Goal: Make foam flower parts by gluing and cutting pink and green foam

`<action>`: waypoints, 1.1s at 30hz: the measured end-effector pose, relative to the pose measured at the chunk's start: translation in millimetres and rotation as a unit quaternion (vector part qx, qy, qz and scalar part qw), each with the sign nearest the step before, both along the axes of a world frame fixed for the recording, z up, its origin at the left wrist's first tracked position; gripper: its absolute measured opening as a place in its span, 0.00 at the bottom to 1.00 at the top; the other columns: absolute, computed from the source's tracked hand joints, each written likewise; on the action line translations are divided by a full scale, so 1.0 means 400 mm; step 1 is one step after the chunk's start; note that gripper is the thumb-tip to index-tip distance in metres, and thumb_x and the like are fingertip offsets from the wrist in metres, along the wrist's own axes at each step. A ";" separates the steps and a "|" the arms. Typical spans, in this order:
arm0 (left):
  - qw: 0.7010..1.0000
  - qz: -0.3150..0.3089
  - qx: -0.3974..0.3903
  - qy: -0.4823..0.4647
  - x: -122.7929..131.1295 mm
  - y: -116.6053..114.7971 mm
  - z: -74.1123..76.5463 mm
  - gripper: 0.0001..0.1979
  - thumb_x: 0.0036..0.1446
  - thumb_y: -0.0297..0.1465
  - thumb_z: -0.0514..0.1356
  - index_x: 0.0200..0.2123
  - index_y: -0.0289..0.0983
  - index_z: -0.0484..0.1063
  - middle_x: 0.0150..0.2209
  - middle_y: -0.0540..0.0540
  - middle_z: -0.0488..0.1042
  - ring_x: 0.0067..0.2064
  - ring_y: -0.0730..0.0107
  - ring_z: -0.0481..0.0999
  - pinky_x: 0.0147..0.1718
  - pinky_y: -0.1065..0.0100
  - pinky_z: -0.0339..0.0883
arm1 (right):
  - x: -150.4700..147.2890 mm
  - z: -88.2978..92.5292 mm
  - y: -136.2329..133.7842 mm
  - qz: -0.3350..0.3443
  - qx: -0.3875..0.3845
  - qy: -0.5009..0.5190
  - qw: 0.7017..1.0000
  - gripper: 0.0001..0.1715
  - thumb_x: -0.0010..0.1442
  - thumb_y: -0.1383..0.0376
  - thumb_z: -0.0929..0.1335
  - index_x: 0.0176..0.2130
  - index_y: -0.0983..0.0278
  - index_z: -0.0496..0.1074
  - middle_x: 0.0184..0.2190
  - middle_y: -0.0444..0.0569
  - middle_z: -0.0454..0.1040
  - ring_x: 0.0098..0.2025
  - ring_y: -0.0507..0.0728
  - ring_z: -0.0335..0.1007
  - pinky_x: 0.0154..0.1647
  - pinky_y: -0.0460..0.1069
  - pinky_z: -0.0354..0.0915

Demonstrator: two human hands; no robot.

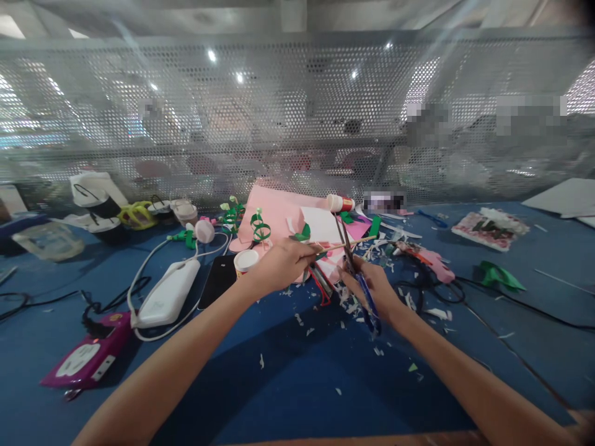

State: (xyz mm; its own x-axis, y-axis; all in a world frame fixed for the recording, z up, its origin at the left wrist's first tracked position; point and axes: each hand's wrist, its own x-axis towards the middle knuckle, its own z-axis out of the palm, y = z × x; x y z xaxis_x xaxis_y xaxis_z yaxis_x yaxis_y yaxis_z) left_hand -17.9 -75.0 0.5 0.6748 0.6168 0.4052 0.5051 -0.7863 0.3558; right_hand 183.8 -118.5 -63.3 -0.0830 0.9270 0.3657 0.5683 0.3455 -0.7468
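My left hand (284, 265) is closed in a pinch on a thin wooden stick (346, 244) that points to the right. Green paper leaves (303, 233) show just beyond its fingers; I cannot tell whether they are fixed to the stick. In my right hand (375, 284) is a pair of scissors (365, 297) with blue handles, its blades pointing up and away. The stick crosses the blades; whether they touch it is unclear. Under both hands lie pink paper (288, 207), white paper (318, 222) and a red-and-grey tool (321, 284), partly hidden.
White scraps (309, 331) litter the blue table. On the left are a white power bank (171, 292), a black phone (219, 279), a purple power strip (88, 356) and a paper cup (245, 260). A glue gun (430, 260) with a black cord lies right; a perforated metal screen (279, 118) stands behind.
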 end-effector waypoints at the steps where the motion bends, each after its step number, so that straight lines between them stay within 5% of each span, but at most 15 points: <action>1: 1.000 0.005 -0.001 -0.004 0.003 -0.002 -0.001 0.14 0.59 0.27 0.52 0.44 0.36 0.75 0.35 0.44 0.79 0.34 0.71 0.76 0.33 0.72 0.66 | 0.001 -0.001 0.001 0.006 0.003 -0.001 1.000 0.13 0.56 0.56 0.65 0.29 0.63 0.64 0.20 0.43 0.67 0.22 0.52 0.63 0.24 0.46 0.59; 7: 0.997 0.063 0.043 0.007 0.014 -0.013 -0.007 0.12 0.57 0.26 0.54 0.36 0.36 0.78 0.29 0.44 0.79 0.31 0.70 0.76 0.30 0.72 0.66 | 0.016 -0.021 0.013 0.044 0.018 0.005 0.999 0.16 0.61 0.54 0.60 0.29 0.62 0.63 0.21 0.44 0.67 0.25 0.53 0.64 0.29 0.48 0.61; 12: 0.976 0.114 0.145 0.115 0.019 -0.037 -0.005 0.19 0.57 0.23 0.51 0.50 0.38 0.71 0.32 0.42 0.79 0.36 0.67 0.77 0.31 0.70 0.66 | 0.018 -0.024 0.014 0.040 0.039 -0.016 0.998 0.18 0.61 0.54 0.60 0.26 0.62 0.62 0.27 0.47 0.69 0.27 0.53 0.65 0.29 0.48 0.60; 16: 0.978 0.108 0.144 0.103 0.022 -0.041 -0.009 0.18 0.57 0.24 0.51 0.49 0.38 0.71 0.38 0.42 0.78 0.38 0.65 0.77 0.32 0.69 0.67 | 0.015 -0.020 0.010 0.024 0.032 -0.017 0.999 0.15 0.60 0.55 0.61 0.26 0.61 0.62 0.20 0.43 0.66 0.23 0.52 0.63 0.26 0.48 0.58; 18: 0.990 0.093 0.092 0.052 0.023 -0.035 -0.007 0.15 0.58 0.26 0.52 0.45 0.37 0.74 0.38 0.42 0.79 0.37 0.66 0.77 0.33 0.69 0.67 | 0.013 -0.013 0.005 0.018 0.027 -0.018 0.999 0.13 0.59 0.57 0.62 0.27 0.61 0.62 0.19 0.42 0.64 0.22 0.52 0.62 0.25 0.47 0.57; 21: 0.993 0.056 -0.102 -0.001 0.020 -0.023 0.001 0.14 0.59 0.30 0.52 0.43 0.35 0.75 0.34 0.43 0.79 0.26 0.73 0.75 0.27 0.72 0.67 | 0.010 0.002 -0.003 0.002 0.040 -0.041 0.998 0.10 0.57 0.60 0.63 0.27 0.62 0.62 0.20 0.42 0.65 0.22 0.52 0.63 0.25 0.47 0.57; 26: 0.919 -0.040 -0.390 -0.029 0.004 -0.010 0.019 0.16 0.60 0.33 0.51 0.46 0.34 0.71 0.38 0.41 0.78 0.19 0.80 0.71 0.17 0.77 0.62 | 0.008 0.012 -0.007 -0.024 0.071 -0.089 0.993 0.10 0.57 0.60 0.63 0.27 0.62 0.61 0.21 0.44 0.66 0.23 0.53 0.64 0.26 0.47 0.57; 29: 0.908 -0.057 -0.413 -0.029 0.000 -0.010 0.022 0.14 0.59 0.31 0.52 0.45 0.34 0.72 0.40 0.41 0.78 0.20 0.81 0.72 0.17 0.78 0.61 | 0.008 0.009 -0.004 -0.033 0.080 -0.101 0.991 0.11 0.57 0.59 0.62 0.26 0.61 0.59 0.21 0.45 0.66 0.23 0.54 0.64 0.26 0.47 0.56; 33: 0.949 0.020 -0.314 -0.009 0.005 -0.010 0.011 0.16 0.58 0.28 0.51 0.47 0.33 0.72 0.31 0.44 0.79 0.18 0.78 0.71 0.18 0.77 0.62 | 0.010 0.004 0.000 -0.018 0.055 -0.089 0.994 0.12 0.58 0.57 0.62 0.27 0.61 0.61 0.20 0.45 0.66 0.22 0.54 0.64 0.25 0.47 0.56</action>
